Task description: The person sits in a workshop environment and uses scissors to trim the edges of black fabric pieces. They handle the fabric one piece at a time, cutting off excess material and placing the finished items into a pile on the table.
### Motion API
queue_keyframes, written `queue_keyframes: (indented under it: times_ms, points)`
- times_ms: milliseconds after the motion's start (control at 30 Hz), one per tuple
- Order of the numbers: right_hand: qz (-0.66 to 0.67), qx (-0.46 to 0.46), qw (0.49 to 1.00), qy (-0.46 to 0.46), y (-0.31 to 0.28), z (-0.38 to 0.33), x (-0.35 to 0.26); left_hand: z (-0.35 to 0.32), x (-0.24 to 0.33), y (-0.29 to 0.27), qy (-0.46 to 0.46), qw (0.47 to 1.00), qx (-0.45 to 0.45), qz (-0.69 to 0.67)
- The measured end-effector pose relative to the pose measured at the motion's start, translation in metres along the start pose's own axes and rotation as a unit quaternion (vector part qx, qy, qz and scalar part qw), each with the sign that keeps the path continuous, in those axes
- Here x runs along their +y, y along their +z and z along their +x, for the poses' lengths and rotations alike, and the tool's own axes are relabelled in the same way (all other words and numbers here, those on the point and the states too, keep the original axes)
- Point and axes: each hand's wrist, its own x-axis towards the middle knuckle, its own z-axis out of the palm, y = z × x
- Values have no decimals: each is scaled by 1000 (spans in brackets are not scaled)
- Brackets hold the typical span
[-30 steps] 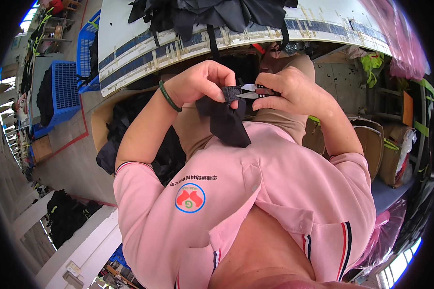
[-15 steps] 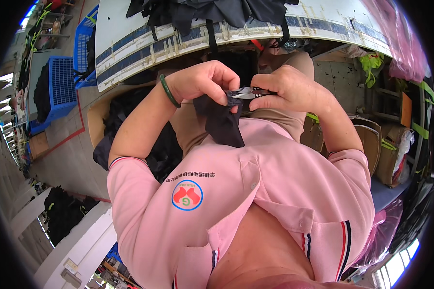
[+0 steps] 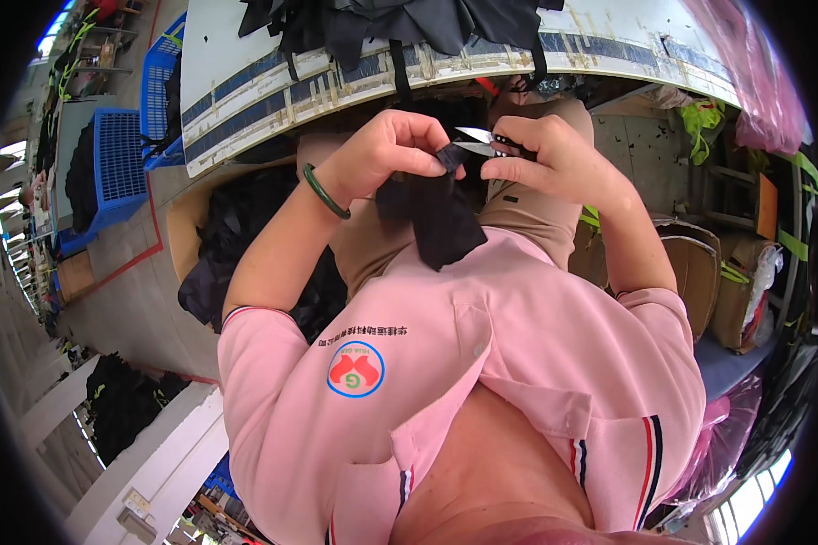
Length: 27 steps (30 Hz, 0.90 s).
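in a workroom, a blue crate [image 3: 120, 168] stands at far left, near a white table [image 3: 220, 77]. the left hand [image 3: 400, 150] pinches a black cloth [image 3: 445, 222] by its upper end above the lap [image 3: 550, 216]; the cloth's long axis runs downward, slanting slightly right. apart from that hand, the right hand [image 3: 559, 162] grips snips [image 3: 480, 136] lying nearly level, parted blades pointing left, tips just beside the cloth. cardboard boxes [image 3: 691, 272] stand farther right.
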Motion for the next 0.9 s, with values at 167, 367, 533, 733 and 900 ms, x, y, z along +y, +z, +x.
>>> queue_keyframes:
  times_ms: [167, 367, 533, 733, 900]
  points:
    - [-103, 155, 982, -25, 29, -1, -9, 5, -18, 12, 140, 975, 152, -82]
    - [-139, 179, 973, -40, 30, 4, -11, 6, -15, 22, 185, 962, 190, -68]
    - [-55, 128, 990, 7, 22, 1, -14, 3, -16, 22, 184, 966, 178, -43]
    - [-20, 90, 995, 41, 16, 0, -15, 4, -18, 22, 181, 965, 185, -44]
    - [-66, 119, 991, 6, 20, 1, -17, 6, -17, 25, 178, 966, 176, -59]
